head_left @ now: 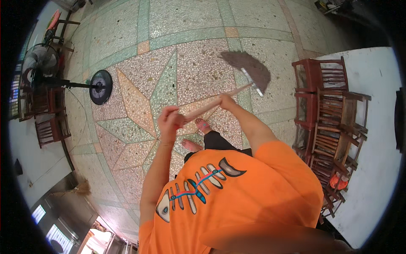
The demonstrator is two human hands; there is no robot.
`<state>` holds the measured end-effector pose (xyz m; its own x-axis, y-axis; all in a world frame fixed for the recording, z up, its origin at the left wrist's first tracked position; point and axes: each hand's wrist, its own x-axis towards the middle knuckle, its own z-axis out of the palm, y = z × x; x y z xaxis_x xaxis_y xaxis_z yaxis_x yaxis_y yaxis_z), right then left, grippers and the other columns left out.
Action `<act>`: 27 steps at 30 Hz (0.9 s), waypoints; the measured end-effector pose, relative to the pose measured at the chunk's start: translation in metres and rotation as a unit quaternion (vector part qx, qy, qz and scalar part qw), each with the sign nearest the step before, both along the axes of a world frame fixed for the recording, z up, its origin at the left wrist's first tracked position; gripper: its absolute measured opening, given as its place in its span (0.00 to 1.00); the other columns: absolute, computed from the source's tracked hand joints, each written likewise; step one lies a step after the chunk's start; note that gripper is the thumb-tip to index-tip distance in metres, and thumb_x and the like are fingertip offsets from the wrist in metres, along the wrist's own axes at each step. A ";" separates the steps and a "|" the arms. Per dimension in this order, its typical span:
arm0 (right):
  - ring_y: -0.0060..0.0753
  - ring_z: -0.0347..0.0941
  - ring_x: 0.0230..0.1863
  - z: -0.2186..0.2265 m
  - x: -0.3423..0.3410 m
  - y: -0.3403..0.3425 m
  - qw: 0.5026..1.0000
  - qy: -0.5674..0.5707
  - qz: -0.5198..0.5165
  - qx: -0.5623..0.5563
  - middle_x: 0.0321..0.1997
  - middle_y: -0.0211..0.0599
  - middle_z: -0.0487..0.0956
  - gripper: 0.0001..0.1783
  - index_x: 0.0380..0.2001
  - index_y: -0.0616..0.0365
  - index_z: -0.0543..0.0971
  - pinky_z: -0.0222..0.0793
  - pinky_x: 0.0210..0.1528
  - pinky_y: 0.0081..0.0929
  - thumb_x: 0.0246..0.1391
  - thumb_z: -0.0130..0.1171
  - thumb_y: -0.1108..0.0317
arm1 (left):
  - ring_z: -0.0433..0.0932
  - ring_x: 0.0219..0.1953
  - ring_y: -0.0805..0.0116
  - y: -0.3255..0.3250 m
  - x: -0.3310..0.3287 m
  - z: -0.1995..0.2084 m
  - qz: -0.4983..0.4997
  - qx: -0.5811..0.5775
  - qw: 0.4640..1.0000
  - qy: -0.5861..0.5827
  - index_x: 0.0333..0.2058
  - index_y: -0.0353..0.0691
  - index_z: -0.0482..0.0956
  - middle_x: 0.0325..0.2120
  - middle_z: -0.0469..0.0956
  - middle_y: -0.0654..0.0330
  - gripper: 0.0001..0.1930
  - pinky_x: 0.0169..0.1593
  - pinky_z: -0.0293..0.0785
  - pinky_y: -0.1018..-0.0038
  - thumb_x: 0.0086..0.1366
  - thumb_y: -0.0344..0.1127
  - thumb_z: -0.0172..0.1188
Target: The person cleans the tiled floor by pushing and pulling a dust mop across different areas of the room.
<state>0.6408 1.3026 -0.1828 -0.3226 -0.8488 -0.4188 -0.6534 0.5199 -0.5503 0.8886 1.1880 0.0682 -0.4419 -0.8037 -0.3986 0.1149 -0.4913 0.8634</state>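
Observation:
A broom (pixel 249 67) with a wide fan of dark brown bristles lies over the pebbled floor ahead and to the right. A pale band crosses the base of its bristles. Its light handle (pixel 203 110) slants back toward the left, slightly blurred. My right hand (pixel 227 102) is closed around the middle of the handle. At the handle's near end is my left hand (pixel 171 120), its fingers curled over the tip. The bristles seem to touch the floor, though the angle makes this hard to judge.
A standing fan (pixel 42 63) with a round black base (pixel 100 87) is on the left. Wooden chairs (pixel 330 118) line the white wall at right. Another wooden chair (pixel 53 127) stands at left. A straw-coloured brush-like bundle (pixel 83 187) is at the lower left.

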 end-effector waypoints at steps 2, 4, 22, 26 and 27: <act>0.49 0.68 0.42 -0.011 -0.022 0.023 0.997 0.062 0.024 0.036 0.35 0.50 0.73 0.16 0.32 0.60 0.72 0.64 0.44 0.38 0.36 0.60 0.68 | 0.66 0.14 0.78 0.018 -0.019 -0.011 -0.032 0.014 0.999 0.010 0.33 0.36 0.69 0.14 0.69 0.63 0.06 0.15 0.58 0.83 0.56 0.28 0.49; 0.49 0.67 0.43 -0.010 -0.028 0.037 0.996 0.050 0.028 0.064 0.36 0.49 0.73 0.15 0.31 0.60 0.72 0.64 0.44 0.37 0.36 0.59 0.68 | 0.65 0.13 0.79 0.028 -0.023 -0.024 -0.053 0.016 0.997 0.054 0.32 0.35 0.70 0.12 0.67 0.66 0.06 0.15 0.56 0.83 0.56 0.29 0.48; 0.50 0.64 0.41 0.058 0.281 0.012 0.942 -0.122 0.296 -0.098 0.33 0.46 0.71 0.13 0.25 0.56 0.72 0.60 0.41 0.39 0.29 0.59 0.71 | 0.61 0.10 0.78 0.148 0.258 0.109 0.328 -0.098 0.939 -0.014 0.33 0.33 0.71 0.08 0.61 0.67 0.07 0.24 0.67 0.76 0.56 0.25 0.47; 0.50 0.64 0.39 0.051 0.353 0.049 0.888 -0.190 0.377 -0.181 0.31 0.45 0.71 0.12 0.22 0.57 0.71 0.59 0.40 0.39 0.26 0.57 0.74 | 0.62 0.10 0.77 0.247 0.302 0.115 0.424 -0.129 0.896 -0.037 0.33 0.32 0.71 0.09 0.61 0.66 0.07 0.26 0.69 0.75 0.55 0.23 0.47; 0.50 0.64 0.39 0.046 0.369 0.060 0.878 -0.197 0.398 -0.176 0.31 0.45 0.71 0.12 0.22 0.57 0.71 0.59 0.40 0.39 0.26 0.57 0.74 | 0.62 0.10 0.77 0.274 0.310 0.113 0.445 -0.127 0.885 -0.043 0.33 0.32 0.71 0.09 0.61 0.66 0.07 0.26 0.69 0.75 0.55 0.23 0.47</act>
